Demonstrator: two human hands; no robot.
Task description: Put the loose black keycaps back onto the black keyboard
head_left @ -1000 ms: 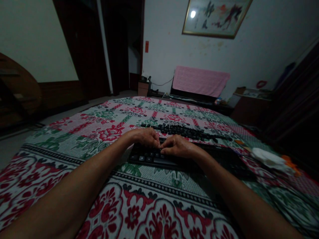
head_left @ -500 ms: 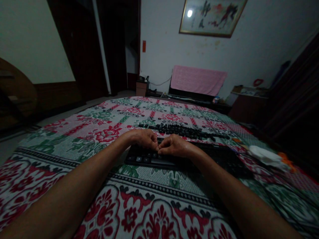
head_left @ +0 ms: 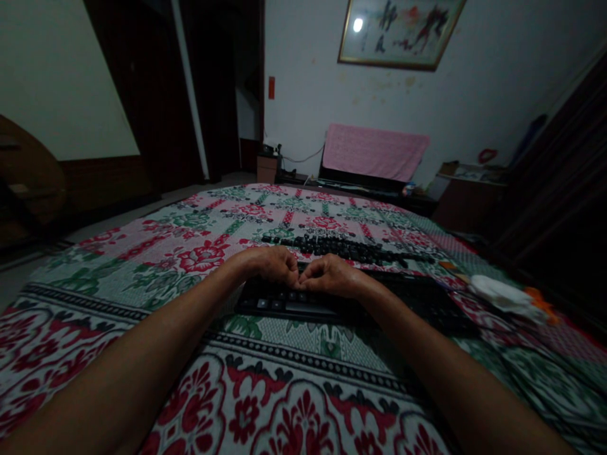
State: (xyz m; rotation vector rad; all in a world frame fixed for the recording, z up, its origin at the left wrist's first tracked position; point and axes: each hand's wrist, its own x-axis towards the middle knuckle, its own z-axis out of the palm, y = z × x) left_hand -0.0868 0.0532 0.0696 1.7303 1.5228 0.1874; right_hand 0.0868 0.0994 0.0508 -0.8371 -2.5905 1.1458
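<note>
A black keyboard (head_left: 417, 296) lies on the patterned bed cover (head_left: 203, 253) in front of me. Over its left half, my left hand (head_left: 279, 265) is closed with the fingertips pointing down at the keys. My right hand (head_left: 332, 275) pinches beside it, thumb and finger meeting the left fingertips just above the keys. Whatever sits between the fingers is too small and dark to make out. Several keys and a long space bar (head_left: 310, 308) show along the near edge. Beyond the keyboard, loose black keycaps (head_left: 332, 246) lie in a long spread.
To the right of the keyboard rest a white crumpled bundle (head_left: 502, 292) and an orange item (head_left: 543, 304). Dark cables (head_left: 516, 366) run across the cover at the right. A pink towel (head_left: 377, 151) hangs over something by the far wall.
Both hands keep nearly the same pinched pose over the keyboard. The whole view has shifted slightly.
</note>
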